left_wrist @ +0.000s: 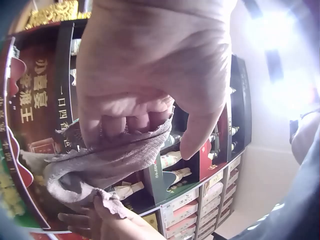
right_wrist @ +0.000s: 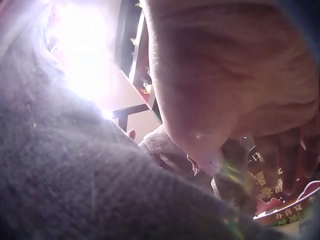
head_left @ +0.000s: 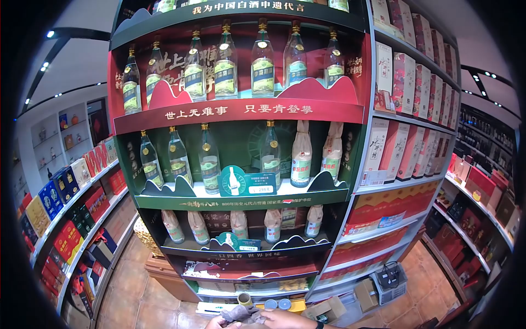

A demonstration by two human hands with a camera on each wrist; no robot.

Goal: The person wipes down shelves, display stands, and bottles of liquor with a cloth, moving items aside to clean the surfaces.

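Both hands hold a grey cloth (head_left: 241, 314) just below the display shelf (head_left: 241, 109): the left hand (head_left: 219, 322) curls its fingers (left_wrist: 127, 122) round one edge, the right hand (head_left: 285, 319) grips the other; above stand rows of bottles (head_left: 263, 66)

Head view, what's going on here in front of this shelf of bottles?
A person stands before a tall display shelf of bottles in a shop, holding a grey cloth in both hands. The left hand curls its fingers round the cloth, and the right hand grips it from the other side, low at the frame's bottom edge.
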